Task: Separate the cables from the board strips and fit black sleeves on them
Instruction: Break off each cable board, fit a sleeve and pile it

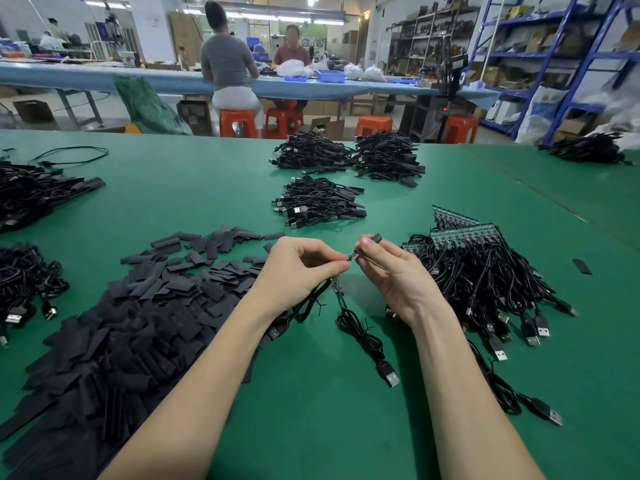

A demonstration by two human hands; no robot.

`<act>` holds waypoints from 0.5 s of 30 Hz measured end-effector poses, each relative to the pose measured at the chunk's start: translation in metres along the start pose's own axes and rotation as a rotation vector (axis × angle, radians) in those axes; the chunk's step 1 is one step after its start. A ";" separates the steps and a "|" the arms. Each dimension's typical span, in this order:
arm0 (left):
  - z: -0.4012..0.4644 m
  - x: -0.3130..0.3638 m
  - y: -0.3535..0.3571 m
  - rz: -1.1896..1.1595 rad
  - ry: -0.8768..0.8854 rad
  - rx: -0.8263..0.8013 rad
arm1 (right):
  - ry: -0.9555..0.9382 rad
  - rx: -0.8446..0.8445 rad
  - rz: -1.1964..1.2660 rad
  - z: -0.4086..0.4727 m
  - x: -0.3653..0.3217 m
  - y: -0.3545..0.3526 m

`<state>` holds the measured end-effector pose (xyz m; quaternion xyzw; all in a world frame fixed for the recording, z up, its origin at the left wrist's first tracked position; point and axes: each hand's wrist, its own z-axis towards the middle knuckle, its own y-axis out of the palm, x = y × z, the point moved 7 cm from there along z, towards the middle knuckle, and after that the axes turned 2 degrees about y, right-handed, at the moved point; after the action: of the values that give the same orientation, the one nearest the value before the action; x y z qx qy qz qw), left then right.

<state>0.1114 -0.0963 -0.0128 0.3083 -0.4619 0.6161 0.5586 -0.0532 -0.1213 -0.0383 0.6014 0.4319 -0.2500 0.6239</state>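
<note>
Over the worktop (311, 393), the left hand (298, 268) pinches a cable (360, 330) board end while the right hand (391, 268) pinches a sleeve (375, 238) at it.

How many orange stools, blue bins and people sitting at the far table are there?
Orange stools: 4
Blue bins: 2
People sitting: 2
Total: 8

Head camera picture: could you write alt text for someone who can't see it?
Two bare hands meet over a green table: the right hand pinches a black sleeve, the left hand holds a cable's small board end. Loose sleeves lie left, unseparated cables on board strips right.
</note>
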 end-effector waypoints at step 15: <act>0.001 0.001 -0.002 -0.024 0.001 0.008 | 0.009 -0.041 -0.080 0.000 0.007 0.010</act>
<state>0.1126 -0.0968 -0.0108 0.3158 -0.4554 0.6113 0.5650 -0.0416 -0.1182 -0.0386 0.5716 0.4637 -0.2633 0.6237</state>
